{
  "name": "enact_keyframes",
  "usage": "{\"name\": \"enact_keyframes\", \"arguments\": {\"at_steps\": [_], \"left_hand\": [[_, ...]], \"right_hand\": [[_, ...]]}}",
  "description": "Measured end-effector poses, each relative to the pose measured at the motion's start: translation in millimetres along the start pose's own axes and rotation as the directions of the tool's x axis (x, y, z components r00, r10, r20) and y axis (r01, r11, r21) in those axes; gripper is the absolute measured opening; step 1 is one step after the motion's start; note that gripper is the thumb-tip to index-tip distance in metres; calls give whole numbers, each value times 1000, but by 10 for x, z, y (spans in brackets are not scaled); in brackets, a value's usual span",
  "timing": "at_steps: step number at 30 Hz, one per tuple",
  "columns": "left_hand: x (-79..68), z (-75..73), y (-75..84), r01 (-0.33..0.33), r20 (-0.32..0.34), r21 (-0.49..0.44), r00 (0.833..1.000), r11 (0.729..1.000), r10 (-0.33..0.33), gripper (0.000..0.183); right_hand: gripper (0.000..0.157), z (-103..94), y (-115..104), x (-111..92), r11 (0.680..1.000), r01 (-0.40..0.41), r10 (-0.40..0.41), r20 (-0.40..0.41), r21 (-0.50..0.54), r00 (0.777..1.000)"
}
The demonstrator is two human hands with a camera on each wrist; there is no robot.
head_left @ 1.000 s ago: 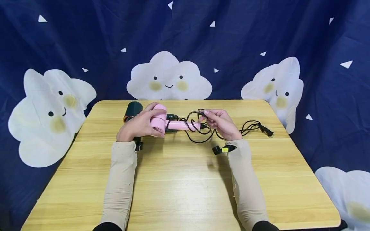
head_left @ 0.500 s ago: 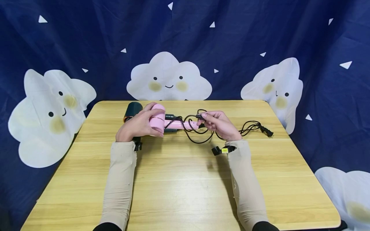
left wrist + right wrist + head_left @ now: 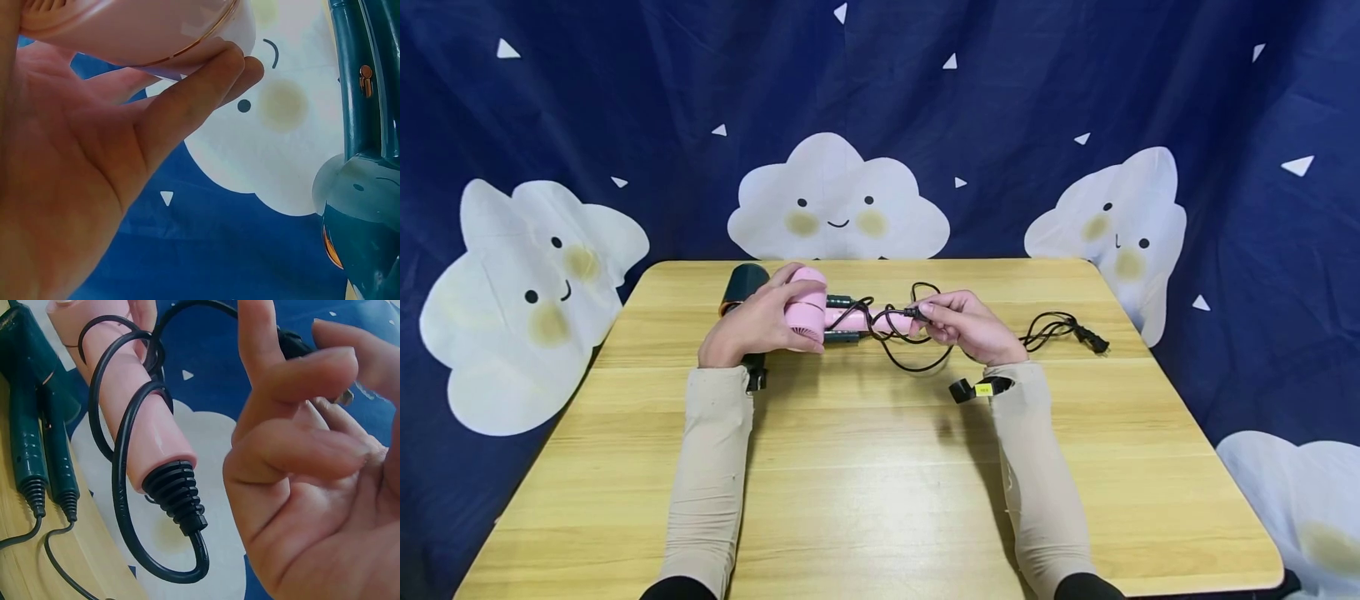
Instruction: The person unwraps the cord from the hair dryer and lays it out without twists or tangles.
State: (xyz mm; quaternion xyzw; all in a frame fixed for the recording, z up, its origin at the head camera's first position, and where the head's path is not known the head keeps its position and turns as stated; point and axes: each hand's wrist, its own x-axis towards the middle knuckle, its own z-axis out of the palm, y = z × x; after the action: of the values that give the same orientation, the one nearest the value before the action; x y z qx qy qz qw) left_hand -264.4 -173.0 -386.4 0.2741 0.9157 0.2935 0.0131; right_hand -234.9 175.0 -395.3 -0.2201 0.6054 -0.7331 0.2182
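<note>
My left hand (image 3: 748, 321) grips the head of a pink hair dryer (image 3: 806, 310), whose handle points right. In the left wrist view, fingers curve around the pink body (image 3: 156, 31). A black power cord (image 3: 119, 462) loops loosely around the handle in the right wrist view. My right hand (image 3: 973, 325) pinches the plug end (image 3: 292, 344) of this cord between thumb and fingertips, close to the handle's end. Behind the pink one lie dark green hair dryers (image 3: 745, 287); two of their handles (image 3: 28, 456) show side by side in the right wrist view.
A bundled black cord with a plug (image 3: 1092, 339) lies on the wooden table (image 3: 865, 483) to the right. Behind the table hangs a dark blue curtain (image 3: 880, 83) with white clouds. A wrist camera (image 3: 977, 389) sits at my right wrist.
My right hand has brought the pinched plug slightly left and down, toward the pink handle. My left hand has shifted a little left with the hair dryer, still holding its head.
</note>
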Motion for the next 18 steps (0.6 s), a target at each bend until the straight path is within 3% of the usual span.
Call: {"name": "enact_keyframes", "arguments": {"at_steps": [18], "left_hand": [[-16,-42,-18,-15,-94,24,995,1000,18,88]], "right_hand": [[20,-72,123,15,998,-53,50,98,27,994]]}}
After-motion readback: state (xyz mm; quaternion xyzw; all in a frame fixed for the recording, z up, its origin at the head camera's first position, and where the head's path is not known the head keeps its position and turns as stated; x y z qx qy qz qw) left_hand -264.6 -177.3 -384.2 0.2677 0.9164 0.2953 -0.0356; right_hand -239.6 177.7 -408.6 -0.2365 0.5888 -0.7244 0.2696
